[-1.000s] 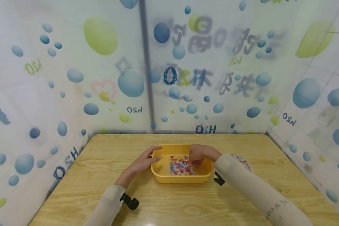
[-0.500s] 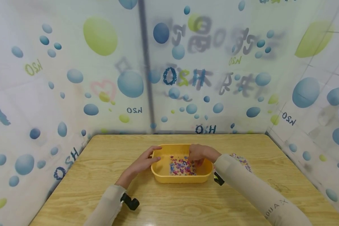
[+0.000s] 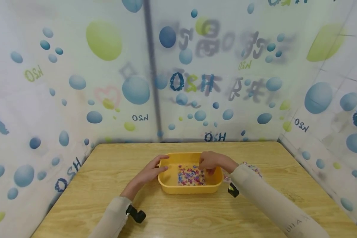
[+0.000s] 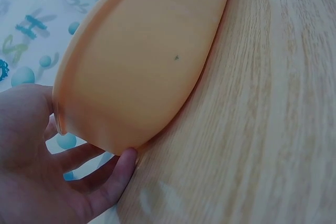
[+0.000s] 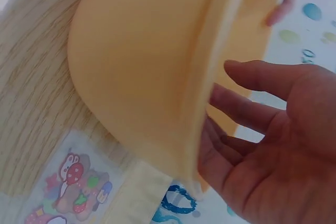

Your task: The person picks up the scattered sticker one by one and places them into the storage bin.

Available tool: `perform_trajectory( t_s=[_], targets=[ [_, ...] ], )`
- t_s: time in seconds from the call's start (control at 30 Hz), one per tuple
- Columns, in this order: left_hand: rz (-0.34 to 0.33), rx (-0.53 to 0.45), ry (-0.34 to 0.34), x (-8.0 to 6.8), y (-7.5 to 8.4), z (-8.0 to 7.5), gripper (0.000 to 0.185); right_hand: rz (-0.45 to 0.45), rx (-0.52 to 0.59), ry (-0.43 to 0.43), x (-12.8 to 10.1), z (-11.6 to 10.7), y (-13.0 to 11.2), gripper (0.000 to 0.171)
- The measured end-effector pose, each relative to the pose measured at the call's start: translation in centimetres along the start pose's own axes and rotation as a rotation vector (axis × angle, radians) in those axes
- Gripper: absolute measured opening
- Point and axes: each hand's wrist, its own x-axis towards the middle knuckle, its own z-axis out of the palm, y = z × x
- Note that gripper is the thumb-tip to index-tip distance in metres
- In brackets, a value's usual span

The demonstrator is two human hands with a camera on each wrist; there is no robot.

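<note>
A yellow plastic tub (image 3: 188, 187) sits mid-table with several small colourful pieces (image 3: 190, 175) lying on its bottom. My left hand (image 3: 152, 170) grips the tub's left end. In the left wrist view the thumb (image 4: 122, 167) lies against the tub's outer wall (image 4: 147, 61) and the fingers reach over the rim. My right hand (image 3: 210, 162) hangs inside the tub over the pieces. In the right wrist view that hand (image 5: 262, 145) shows loosely spread fingers (image 5: 247, 111) past the rim (image 5: 210, 72), with nothing seen between them.
A sticker sheet with cartoon figures (image 3: 251, 168) (image 5: 71, 184) lies on the wooden table (image 3: 178, 215) just right of the tub. Printed plastic curtains (image 3: 107, 82) close in the table at the back and on both sides. Black wrist mounts (image 3: 136, 215) rest near both forearms.
The right hand has risen a little and drawn back slightly inside the tub. The left hand and the tub have stayed in place. The view has tilted slightly.
</note>
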Motion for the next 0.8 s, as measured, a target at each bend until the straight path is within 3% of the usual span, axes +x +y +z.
perform_trajectory(
  t_s=[0.3, 0.8],
  targets=[
    [-0.013, -0.002, 0.011, -0.1, 0.1, 0.1, 0.046, -0.208, 0.174, 0.1, -2.7, -1.5, 2.1, 0.026],
    [-0.002, -0.007, 0.008, -0.1, -0.1, 0.1, 0.047, -0.246, 0.372, 0.325, -7.1, -3.2, 8.0, 0.026]
  ],
)
